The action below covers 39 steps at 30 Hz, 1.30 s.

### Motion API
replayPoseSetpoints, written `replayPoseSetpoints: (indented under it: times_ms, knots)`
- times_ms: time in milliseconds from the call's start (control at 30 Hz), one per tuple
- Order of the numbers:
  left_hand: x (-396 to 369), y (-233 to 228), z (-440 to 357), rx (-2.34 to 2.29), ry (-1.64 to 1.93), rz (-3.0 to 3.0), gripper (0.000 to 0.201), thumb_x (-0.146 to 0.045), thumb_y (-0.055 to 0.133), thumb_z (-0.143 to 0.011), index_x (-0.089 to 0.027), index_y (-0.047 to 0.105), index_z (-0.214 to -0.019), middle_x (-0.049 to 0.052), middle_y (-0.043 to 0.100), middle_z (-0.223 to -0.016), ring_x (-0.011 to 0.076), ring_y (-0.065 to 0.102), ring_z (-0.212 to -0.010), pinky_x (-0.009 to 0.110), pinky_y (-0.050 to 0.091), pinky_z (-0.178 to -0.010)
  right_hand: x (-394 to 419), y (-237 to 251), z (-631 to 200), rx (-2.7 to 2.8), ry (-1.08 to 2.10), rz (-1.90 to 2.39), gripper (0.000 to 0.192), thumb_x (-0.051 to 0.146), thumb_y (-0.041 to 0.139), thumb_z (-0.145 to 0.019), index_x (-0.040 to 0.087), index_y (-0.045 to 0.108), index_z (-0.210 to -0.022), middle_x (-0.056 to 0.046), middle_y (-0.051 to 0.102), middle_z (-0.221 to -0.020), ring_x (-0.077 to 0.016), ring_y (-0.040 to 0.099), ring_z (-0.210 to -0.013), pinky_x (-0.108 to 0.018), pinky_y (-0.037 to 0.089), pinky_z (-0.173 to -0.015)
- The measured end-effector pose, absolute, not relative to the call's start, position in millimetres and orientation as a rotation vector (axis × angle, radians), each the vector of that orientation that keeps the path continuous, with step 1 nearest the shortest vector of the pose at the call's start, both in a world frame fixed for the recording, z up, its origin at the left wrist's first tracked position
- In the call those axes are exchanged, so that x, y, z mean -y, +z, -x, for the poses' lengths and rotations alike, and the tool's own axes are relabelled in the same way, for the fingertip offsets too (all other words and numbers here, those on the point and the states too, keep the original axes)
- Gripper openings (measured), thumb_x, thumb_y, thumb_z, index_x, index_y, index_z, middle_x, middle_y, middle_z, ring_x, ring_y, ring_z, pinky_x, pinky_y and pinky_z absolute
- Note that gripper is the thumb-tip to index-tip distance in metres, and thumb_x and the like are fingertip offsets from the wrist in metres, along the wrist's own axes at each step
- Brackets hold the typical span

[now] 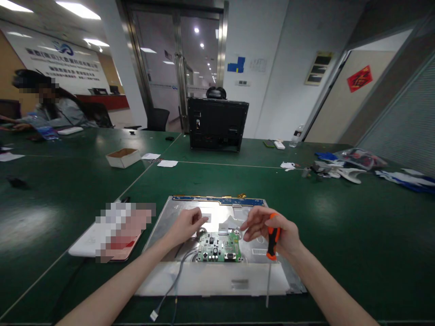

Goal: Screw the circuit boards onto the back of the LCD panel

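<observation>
1. Near-left of the board point(219, 247), the plug point(154, 314) of a grey cable point(180, 270) is seen past the near edge of the panel point(204, 281).
2. To the right of the board, the screwdriver point(273, 237) is held by its handle in the right hand point(286, 231), shaft pointed nearward. The other fingers are loosely bent towards the board's right edge; whether it is touched cannot be told.
3. The board is set on the panel, between the 2 hands. Its long axis appears to be laid side to side. It lies leftward of the right fingertips, and nearward and rightward of the left ones; the right hand seems the nearer by a little.
4. Just beyond the board's far-left corner, the left hand point(186, 225) is poised over the panel, fingers curled in near the thumb. Whether anything is pinched cannot be told.
5. Left of the board, a phone point(135, 244) is laid on the table point(340, 271).
6. Far beyond the board, a box point(123, 159) is placed to the left and a monitor point(218, 124) nearly straight behind.
</observation>
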<state>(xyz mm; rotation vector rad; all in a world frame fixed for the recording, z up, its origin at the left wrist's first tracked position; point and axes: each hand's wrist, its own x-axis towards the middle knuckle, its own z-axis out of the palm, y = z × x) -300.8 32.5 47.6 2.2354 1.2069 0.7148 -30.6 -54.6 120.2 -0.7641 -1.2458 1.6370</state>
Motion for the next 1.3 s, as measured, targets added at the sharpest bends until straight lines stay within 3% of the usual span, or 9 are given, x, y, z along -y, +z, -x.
replayPoseSetpoints:
  times_ms: [167, 300, 633, 800, 933, 1033, 1167, 1300]
  knots:
    - [-35.6, 39.2, 294.1, -1.226, 0.77, -2.22, 0.039, -0.046, 0.042, -0.089, -0.017, 0.048, -0.063, -0.003, 0.046, -0.054, 0.0121, 0.042, -0.053, 0.024, 0.024, -0.052, 26.2, 63.0, 17.7, 0.989, 1.751, 0.939, 0.02, 0.031, 0.044, -0.063, 0.015, 0.055, -0.07, -0.011, 0.067, -0.061, -0.0189, 0.058, -0.042, -0.026, 0.041, -0.039]
    - [-41.4, 37.4, 290.4, -1.257, 0.769, -2.221, 0.04, -0.045, 0.038, -0.09, -0.017, 0.046, -0.062, -0.003, 0.045, -0.054, 0.0126, 0.042, -0.054, 0.025, 0.025, -0.053, 12.5, 44.3, 6.5, 0.922, 1.721, 0.953, 0.015, 0.028, 0.045, -0.063, 0.017, 0.053, -0.068, -0.004, 0.058, -0.046, -0.014, 0.048, -0.035, -0.022, 0.034, -0.034]
    - [-53.5, 34.6, 270.5, -1.214, 0.866, -2.069, 0.039, -0.041, 0.028, -0.092, -0.018, 0.044, -0.065, 0.0, 0.051, -0.064, 0.0156, 0.049, -0.065, 0.026, 0.033, -0.059, -2.6, 55.0, 14.6, 0.749, 1.539, 0.879, 0.015, 0.033, 0.045, -0.066, 0.019, 0.05, -0.062, 0.001, 0.045, -0.048, -0.0111, 0.042, -0.042, -0.021, 0.033, -0.036]
    - [-70.2, 41.4, 275.7, -1.304, 0.971, -2.021, 0.033, -0.039, 0.034, -0.088, -0.018, 0.044, -0.064, 0.0, 0.05, -0.062, 0.0157, 0.048, -0.063, 0.026, 0.034, -0.058, -22.5, 58.0, 27.4, 0.729, 1.503, 0.859, 0.018, 0.034, 0.046, -0.069, 0.018, 0.052, -0.071, 0.005, 0.042, -0.046, -0.0073, 0.027, -0.034, -0.018, 0.017, -0.028]
    - [-74.4, 42.5, 285.5, -1.271, 0.845, -2.14, 0.019, -0.031, 0.045, -0.084, -0.017, 0.054, -0.075, 0.001, 0.056, -0.068, 0.0159, 0.049, -0.064, 0.026, 0.036, -0.059, -34.9, 51.0, 29.5, 0.719, 1.5, 0.848, 0.016, 0.033, 0.049, -0.07, 0.018, 0.052, -0.071, 0.007, 0.041, -0.044, -0.0057, 0.022, -0.032, -0.018, 0.016, -0.027]
    - [-68.0, 43.2, 290.9, -1.239, 0.774, -2.234, 0.019, -0.028, 0.046, -0.085, -0.016, 0.06, -0.089, 0.005, 0.062, -0.083, 0.0174, 0.053, -0.072, 0.028, 0.039, -0.067, -36.1, 44.1, 26.2, 0.716, 1.503, 0.84, 0.016, 0.033, 0.051, -0.071, 0.017, 0.053, -0.07, 0.007, 0.042, -0.044, -0.0051, 0.02, -0.031, -0.017, 0.015, -0.027]
    - [-57.2, 47.3, 291.2, -1.015, 0.68, -2.402, 0.028, -0.027, 0.056, -0.081, -0.019, 0.061, -0.107, 0.009, 0.06, -0.106, 0.0231, 0.052, -0.098, 0.035, 0.038, -0.088, -33.1, 39.5, 24.2, 0.715, 1.502, 0.825, 0.016, 0.032, 0.053, -0.071, 0.016, 0.055, -0.071, 0.007, 0.044, -0.045, -0.0047, 0.023, -0.031, -0.017, 0.015, -0.027]
    - [-52.8, 50.8, 288.2, -0.916, 0.583, -2.448, 0.024, -0.026, 0.057, -0.082, -0.021, 0.063, -0.104, 0.008, 0.059, -0.104, 0.0226, 0.051, -0.099, 0.034, 0.038, -0.087, -31.1, 37.6, 28.1, 0.722, 1.502, 0.817, 0.016, 0.032, 0.053, -0.071, 0.016, 0.056, -0.071, 0.006, 0.045, -0.045, -0.0047, 0.025, -0.032, -0.017, 0.018, -0.028]
